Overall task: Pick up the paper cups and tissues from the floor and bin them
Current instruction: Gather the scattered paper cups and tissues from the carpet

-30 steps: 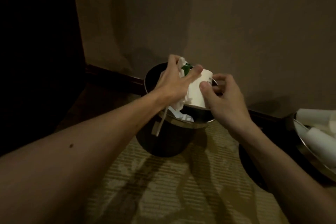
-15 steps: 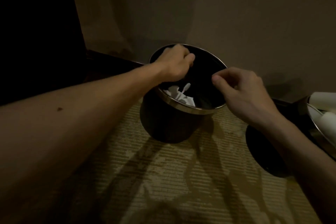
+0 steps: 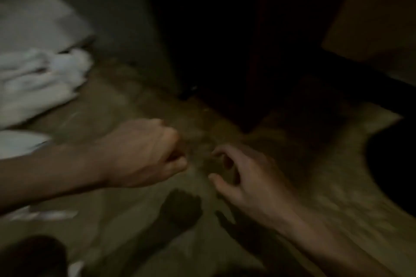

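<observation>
Heavily blurred: left hand (image 3: 146, 153) curled into an empty fist, right hand (image 3: 247, 183) loosely spread, empty, above the floor (image 3: 337, 200); white heap (image 3: 38, 83) far left.

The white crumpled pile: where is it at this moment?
In the head view the white crumpled pile lies at the far left on the carpet, beyond the left hand. Blur hides what it is.

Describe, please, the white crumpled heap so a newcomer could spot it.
Start from the carpet. At its far left edge, beyond the left hand, lies the white crumpled heap. It is bulkier than the flat white scraps below it.
</observation>
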Demonstrator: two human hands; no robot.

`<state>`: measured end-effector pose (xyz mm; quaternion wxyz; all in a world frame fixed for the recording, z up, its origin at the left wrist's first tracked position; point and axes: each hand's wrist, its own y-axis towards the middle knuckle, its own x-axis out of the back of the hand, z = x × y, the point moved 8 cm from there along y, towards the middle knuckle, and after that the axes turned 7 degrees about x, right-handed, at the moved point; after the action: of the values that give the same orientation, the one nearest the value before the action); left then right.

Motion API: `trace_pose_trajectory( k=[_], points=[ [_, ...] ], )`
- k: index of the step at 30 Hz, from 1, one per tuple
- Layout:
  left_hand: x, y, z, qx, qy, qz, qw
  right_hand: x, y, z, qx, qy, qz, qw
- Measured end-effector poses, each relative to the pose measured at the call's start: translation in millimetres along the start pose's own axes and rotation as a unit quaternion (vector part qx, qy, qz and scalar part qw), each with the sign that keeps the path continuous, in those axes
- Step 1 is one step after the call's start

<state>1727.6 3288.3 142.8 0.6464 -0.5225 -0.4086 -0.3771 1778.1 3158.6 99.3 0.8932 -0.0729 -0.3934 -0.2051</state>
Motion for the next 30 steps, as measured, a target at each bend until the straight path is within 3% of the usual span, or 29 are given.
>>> trace_pose_trajectory(
  k=[3,8,14,20,25,28,30],
  points=[
    [-86,-82,92,0.14,-0.033,0.08,0.986,-92,48,58,0.091,0.004,0.097,0.991],
    [-224,-220,192,0.345,-0.142,0.137,0.918,-220,90,133,0.155,0.009,0.234,0.96],
    [-307,-297,215,0.448,-0.269,0.104,0.846,-318,96,176,0.169,-0.029,0.327,0.929],
    [-344,-286,232,0.463,-0.389,0.018,0.796,-377,124,192,0.148,-0.104,0.313,0.932],
    [-370,-272,241,0.485,-0.564,-0.019,0.668,-409,144,190,0.103,-0.176,0.283,0.937],
    [-379,-272,244,0.492,-0.619,-0.037,0.611,-415,145,188,0.067,-0.177,0.284,0.94],
    [-389,-273,243,0.499,-0.68,-0.058,0.535,-420,141,188,0.048,-0.157,0.307,0.937]
  ],
)
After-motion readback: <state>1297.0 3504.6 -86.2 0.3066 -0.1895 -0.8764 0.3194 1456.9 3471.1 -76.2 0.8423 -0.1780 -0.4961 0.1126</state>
